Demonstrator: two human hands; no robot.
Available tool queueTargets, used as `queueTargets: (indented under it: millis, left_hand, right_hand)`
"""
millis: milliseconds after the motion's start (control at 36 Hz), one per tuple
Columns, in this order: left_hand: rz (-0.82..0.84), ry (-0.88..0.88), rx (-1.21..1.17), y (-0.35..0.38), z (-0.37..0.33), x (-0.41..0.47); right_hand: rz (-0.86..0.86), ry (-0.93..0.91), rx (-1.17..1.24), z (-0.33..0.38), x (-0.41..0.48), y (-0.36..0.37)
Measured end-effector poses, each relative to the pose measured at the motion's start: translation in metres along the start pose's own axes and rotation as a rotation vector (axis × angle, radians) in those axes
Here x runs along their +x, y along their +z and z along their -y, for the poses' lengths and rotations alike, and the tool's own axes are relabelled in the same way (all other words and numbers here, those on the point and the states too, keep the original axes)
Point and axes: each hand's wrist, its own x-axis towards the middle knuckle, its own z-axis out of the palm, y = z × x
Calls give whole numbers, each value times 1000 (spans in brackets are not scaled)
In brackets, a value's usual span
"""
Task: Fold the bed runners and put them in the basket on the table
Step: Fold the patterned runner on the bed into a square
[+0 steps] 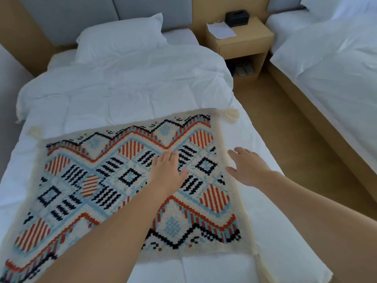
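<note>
A woven bed runner with cream ground and red, blue and black zigzag and diamond patterns lies spread flat across the foot of the white bed. Cream tassels show at its far corners. My left hand rests palm down on the runner near its middle, fingers together. My right hand hovers at the runner's right edge over the white sheet, fingers spread, holding nothing. No basket or table is in view.
A white pillow lies at the head of the bed. A wooden nightstand with a black tissue box and papers stands between this bed and a second white bed at right. Brown floor runs between the beds.
</note>
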Motion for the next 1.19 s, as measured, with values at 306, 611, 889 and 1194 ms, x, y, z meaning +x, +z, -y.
queueTargets:
  millis: [306, 611, 889, 1194]
  left_hand:
    - [-79, -24, 1, 18, 17, 101]
    - [-33, -24, -2, 88, 29, 194]
    - [4, -42, 125, 158, 51, 264]
    - [117, -11, 101, 219, 60, 282]
  right_hand:
    - [-7, -8, -3, -28, 129, 12]
    - [-38, 42, 8, -73, 298, 61]
    - [-222, 138, 118, -84, 409, 90]
    - [-251, 188, -113, -95, 456, 103]
